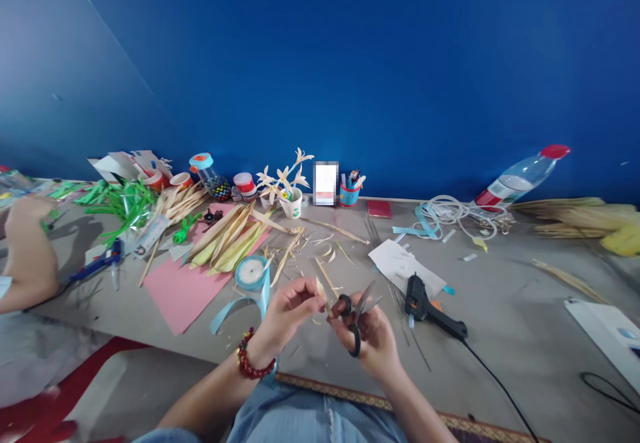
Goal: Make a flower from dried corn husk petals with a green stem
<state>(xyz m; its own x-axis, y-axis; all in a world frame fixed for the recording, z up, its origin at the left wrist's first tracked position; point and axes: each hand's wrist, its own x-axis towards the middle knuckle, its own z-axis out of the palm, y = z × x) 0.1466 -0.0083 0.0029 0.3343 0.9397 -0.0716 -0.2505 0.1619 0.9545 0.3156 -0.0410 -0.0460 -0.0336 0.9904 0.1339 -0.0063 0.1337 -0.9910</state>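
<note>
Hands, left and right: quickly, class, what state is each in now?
Left hand: closed, pinching a pale strip.
Right hand: closed, holding scissors by the black handles.

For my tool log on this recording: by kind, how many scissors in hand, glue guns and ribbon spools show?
Scissors: 1, in the right hand
Glue guns: 2, black glue gun and blue glue gun
Ribbon spool: 1
Total: 4

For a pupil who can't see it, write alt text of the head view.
A person's left hand pinches a pale strip while the right hand holds black-handled scissors over a cluttered grey table. Nearby lie a pink sheet, a blue ribbon roll and a glue gun; pale flowers stand in a white cup near a blue wall.
</note>
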